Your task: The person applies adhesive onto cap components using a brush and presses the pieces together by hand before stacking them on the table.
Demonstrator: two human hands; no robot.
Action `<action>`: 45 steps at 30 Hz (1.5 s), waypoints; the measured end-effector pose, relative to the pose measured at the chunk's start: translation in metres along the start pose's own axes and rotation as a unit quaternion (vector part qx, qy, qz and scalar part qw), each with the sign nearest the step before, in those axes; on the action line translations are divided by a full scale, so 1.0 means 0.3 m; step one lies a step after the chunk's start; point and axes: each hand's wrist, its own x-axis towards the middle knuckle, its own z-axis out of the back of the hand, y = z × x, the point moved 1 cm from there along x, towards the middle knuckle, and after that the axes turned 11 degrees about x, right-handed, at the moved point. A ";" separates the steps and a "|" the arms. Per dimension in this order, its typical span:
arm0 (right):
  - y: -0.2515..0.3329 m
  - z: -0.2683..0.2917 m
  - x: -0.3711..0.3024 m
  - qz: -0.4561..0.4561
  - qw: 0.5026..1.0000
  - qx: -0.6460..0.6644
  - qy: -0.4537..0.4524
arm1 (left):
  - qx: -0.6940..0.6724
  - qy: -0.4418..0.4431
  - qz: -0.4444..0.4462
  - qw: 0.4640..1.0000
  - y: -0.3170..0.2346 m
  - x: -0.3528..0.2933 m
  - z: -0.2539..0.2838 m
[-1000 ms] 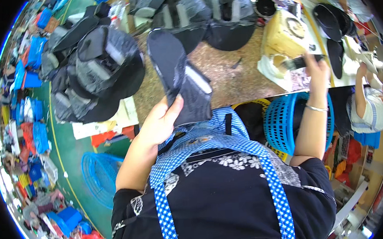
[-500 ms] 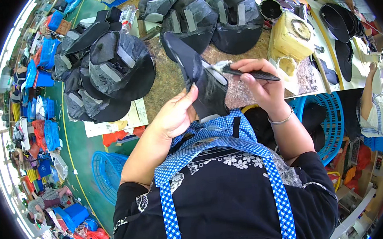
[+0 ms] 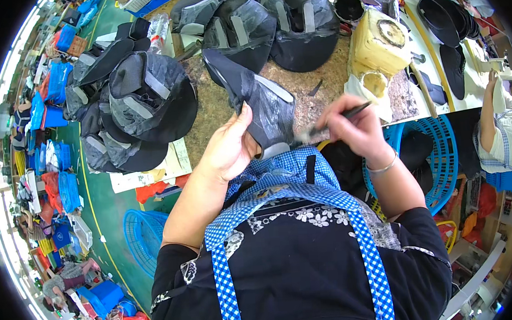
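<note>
My left hand (image 3: pixel 231 143) grips a black piece that looks like a shoe upper (image 3: pixel 269 109), held tilted over the near table edge. It has pale grey strips and whitish smears on its surface. In my right hand (image 3: pixel 357 131) is a brush with a black handle (image 3: pixel 357 109). Its blurred pale bristles (image 3: pixel 306 134) are at the lower right edge of the upper, near a grey strip; I cannot tell whether they touch. Several similar smeared uppers lie piled on the left (image 3: pixel 147 102), and others (image 3: pixel 305 31) rest at the back of the table.
A yellowish, crusted plastic container (image 3: pixel 381 47) stands right of centre, with a dark round tub (image 3: pixel 349 7) behind it. Blue plastic baskets (image 3: pixel 444 166) flank me on the floor. More black pieces (image 3: pixel 452 69) lie at right. Another person's arm (image 3: pixel 490 113) shows at far right.
My right hand has moved down with the brush, from the upper's side strip to its lower edge. My left hand has turned the upper so more of its smeared face shows.
</note>
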 end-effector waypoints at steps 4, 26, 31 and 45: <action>-0.008 -0.020 -0.020 0.077 0.989 -0.103 0.068 | -0.010 0.010 -0.023 1.000 -0.015 0.032 -0.033; 0.167 0.496 -0.028 -0.029 0.897 -0.253 -0.362 | 0.523 -0.004 -0.169 0.835 -0.043 -0.122 0.001; 0.085 0.285 -0.057 -0.085 0.979 -0.109 -0.147 | 0.392 0.035 -0.091 0.915 -0.008 -0.101 0.029; 0.027 -0.100 -0.013 0.146 0.987 -0.051 -0.040 | 0.198 -0.030 -0.081 0.976 -0.011 -0.048 0.067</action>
